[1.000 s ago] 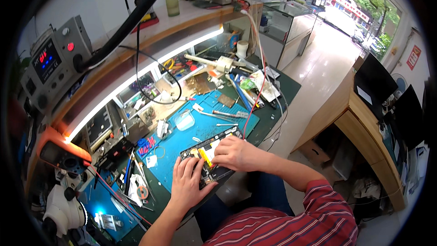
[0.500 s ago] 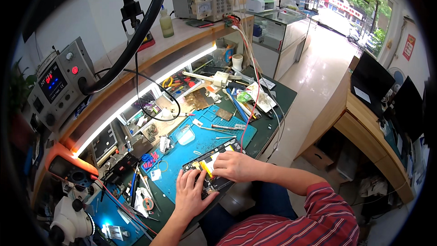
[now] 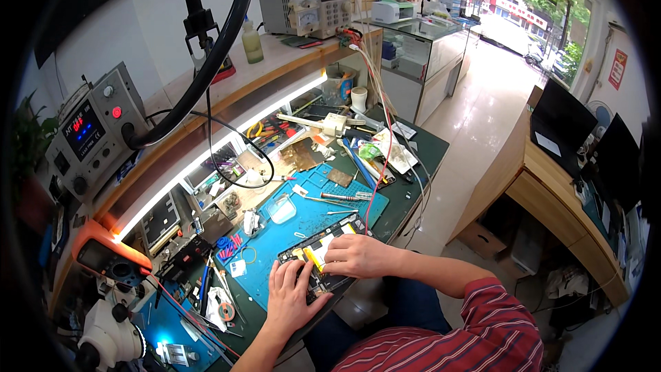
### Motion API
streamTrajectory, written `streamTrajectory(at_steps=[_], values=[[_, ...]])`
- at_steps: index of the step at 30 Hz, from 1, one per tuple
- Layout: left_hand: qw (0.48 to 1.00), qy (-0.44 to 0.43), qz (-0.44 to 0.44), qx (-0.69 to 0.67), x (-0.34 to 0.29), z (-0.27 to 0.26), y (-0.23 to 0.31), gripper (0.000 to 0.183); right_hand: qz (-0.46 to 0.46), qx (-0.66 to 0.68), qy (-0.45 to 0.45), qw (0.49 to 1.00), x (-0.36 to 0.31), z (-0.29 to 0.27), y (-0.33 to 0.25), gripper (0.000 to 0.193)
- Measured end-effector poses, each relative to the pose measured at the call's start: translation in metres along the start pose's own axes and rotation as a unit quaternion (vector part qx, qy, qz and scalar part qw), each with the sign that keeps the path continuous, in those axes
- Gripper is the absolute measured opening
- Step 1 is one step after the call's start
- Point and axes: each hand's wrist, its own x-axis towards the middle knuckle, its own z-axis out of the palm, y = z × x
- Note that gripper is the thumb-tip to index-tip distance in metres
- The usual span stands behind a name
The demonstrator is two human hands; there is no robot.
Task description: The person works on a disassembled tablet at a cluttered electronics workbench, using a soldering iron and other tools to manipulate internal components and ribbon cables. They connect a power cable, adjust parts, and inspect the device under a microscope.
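Note:
An opened tablet (image 3: 335, 280) with a dark frame lies tilted across the near edge of the blue work mat (image 3: 275, 233). Inside it shows a white battery (image 3: 319, 248) with bright yellow strips (image 3: 314, 260). My left hand (image 3: 289, 297) rests on the tablet's left end, fingers spread over the board and thumb along the near edge. My right hand (image 3: 358, 256) is closed over the battery area, fingers curled down beside the yellow. Its fingertips and whatever they pinch are hidden. A small metal clip (image 3: 300, 235) lies just beyond the tablet.
A clear plastic tray (image 3: 281, 209), a pen-shaped tool (image 3: 354, 196) and a cotton swab (image 3: 342, 211) lie on the mat. An orange multimeter (image 3: 110, 255) and a microscope (image 3: 110, 334) stand at left. Red and white wires (image 3: 377, 186) hang down behind the right hand.
The view has shifted slightly. Both hands stay on the tablet in nearly the same places, with no visible change in what they hold.

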Motion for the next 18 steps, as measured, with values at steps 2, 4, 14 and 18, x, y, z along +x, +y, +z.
streamTrajectory(at_steps=[2, 4, 14, 18], values=[[1.0, 0.002, 0.001, 0.0, -0.0003, 0.0005, -0.0003, 0.081, 0.0, 0.007, 0.005, 1.0, 0.0, -0.0004, -0.0005, 0.023], [1.0, 0.001, 0.001, 0.001, -0.0009, 0.0011, -0.0008, 0.081, 0.003, 0.02, 0.013, 1.0, 0.0008, -0.001, -0.0016, 0.021], [1.0, 0.003, 0.001, 0.02, -0.0017, 0.0002, -0.001, 0.08, 0.035, 0.112, -0.005, 0.993, 0.0064, -0.003, -0.0019, 0.02], [1.0, 0.002, -0.002, -0.003, -0.0004, 0.0008, 0.0004, 0.081, 0.033, 0.119, -0.019, 0.992, 0.0068, -0.0026, 0.0006, 0.021]])
